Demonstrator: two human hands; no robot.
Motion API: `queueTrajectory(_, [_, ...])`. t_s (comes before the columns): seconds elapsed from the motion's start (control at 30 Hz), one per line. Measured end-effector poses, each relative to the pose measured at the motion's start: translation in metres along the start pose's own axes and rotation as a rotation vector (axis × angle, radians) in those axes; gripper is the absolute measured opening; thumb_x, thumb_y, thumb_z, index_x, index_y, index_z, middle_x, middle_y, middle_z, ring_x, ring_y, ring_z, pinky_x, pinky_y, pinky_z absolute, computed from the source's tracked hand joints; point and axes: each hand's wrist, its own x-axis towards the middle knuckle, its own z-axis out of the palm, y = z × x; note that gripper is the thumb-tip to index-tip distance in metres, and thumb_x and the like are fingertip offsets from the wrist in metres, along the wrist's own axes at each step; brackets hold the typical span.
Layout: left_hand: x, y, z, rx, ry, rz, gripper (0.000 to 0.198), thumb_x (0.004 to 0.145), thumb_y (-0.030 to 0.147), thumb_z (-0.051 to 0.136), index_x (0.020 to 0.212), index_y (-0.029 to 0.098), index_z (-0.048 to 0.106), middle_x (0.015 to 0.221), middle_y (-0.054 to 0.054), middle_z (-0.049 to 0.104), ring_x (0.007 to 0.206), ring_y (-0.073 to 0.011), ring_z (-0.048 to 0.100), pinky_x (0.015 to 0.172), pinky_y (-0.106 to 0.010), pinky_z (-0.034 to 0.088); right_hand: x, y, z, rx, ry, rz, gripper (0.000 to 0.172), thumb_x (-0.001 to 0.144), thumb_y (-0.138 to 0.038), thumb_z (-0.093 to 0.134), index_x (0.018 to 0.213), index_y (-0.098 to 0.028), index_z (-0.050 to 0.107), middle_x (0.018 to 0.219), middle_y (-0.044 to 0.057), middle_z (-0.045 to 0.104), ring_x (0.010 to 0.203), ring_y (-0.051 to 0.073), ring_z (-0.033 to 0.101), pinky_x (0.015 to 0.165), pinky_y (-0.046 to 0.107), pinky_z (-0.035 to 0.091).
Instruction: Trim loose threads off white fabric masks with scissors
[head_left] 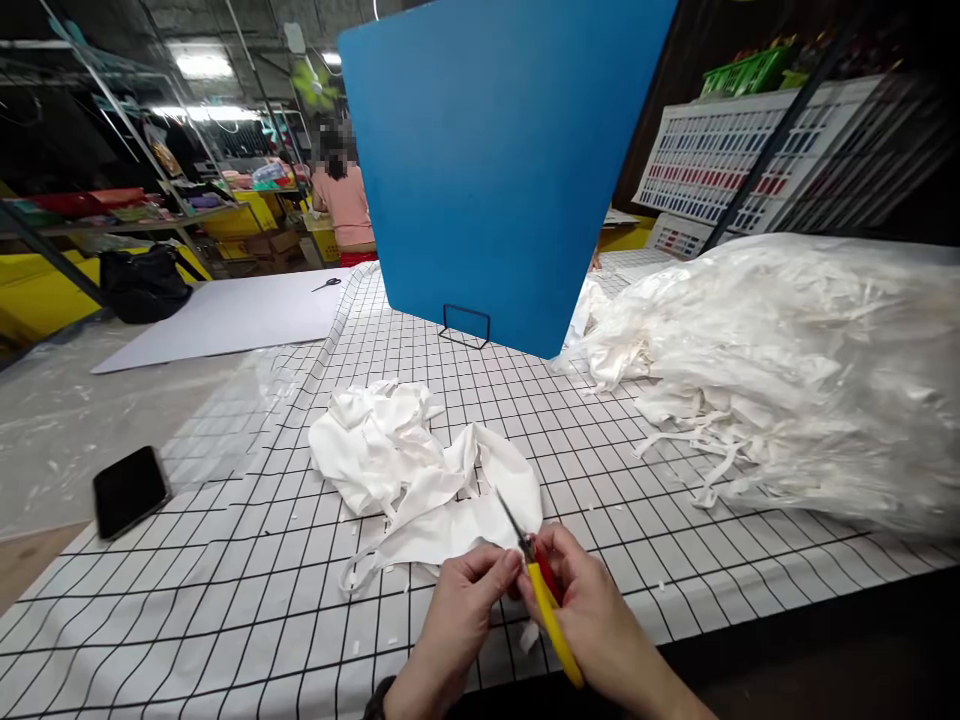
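My right hand (pixel 581 600) is closed around a pair of scissors (pixel 553 625) with yellow and red handles. Their dark blades point up and to the left, over white cloth. Close beside it, my left hand (pixel 474 600) pinches an edge of the white fabric piece (pixel 457 525) between thumb and fingers. The exact bit between the fingertips is partly hidden. This piece trails left into a crumpled heap of white fabric (pixel 375 440), and a thin strap loops out at its lower left. A small white tab hangs below my hands.
A large plastic bag of white pieces (pixel 810 370) lies at the right. Behind the work stands a blue board (pixel 495 170) in a wire stand (pixel 465 328). A phone (pixel 131 492) lies at left, with a black bag (pixel 146 283) farther back. A person (pixel 343 200) is in the background.
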Motion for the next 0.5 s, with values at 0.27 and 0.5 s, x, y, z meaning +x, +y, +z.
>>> queueTrajectory(0.27, [-0.013, -0.004, 0.002, -0.377, 0.053, -0.046, 0.035, 0.080, 0.047, 0.070, 0.086, 0.017, 0.052, 0.072, 0.003, 0.061, 0.042, -0.0016, 0.016, 0.039, -0.016, 0.017, 0.039, -0.018, -0.031, -0.142, -0.052, -0.224, 0.026, 0.080, -0.026, 0.069, 0.090, -0.024, 0.045, 0.099, 0.003, 0.065, 0.074, 0.014, 0.059, 0.068, 0.027, 0.049])
queueTrajectory(0.5, [-0.020, 0.002, -0.005, -0.376, 0.007, -0.067, 0.041, 0.071, 0.044, 0.079, 0.088, 0.010, 0.064, 0.069, 0.000, 0.059, 0.045, -0.0025, 0.030, 0.044, -0.018, 0.033, 0.077, -0.013, -0.025, -0.025, -0.405, -0.153, 0.032, 0.080, -0.036, 0.073, 0.091, -0.022, 0.046, 0.090, 0.000, 0.064, 0.076, 0.014, 0.062, 0.067, 0.027, 0.050])
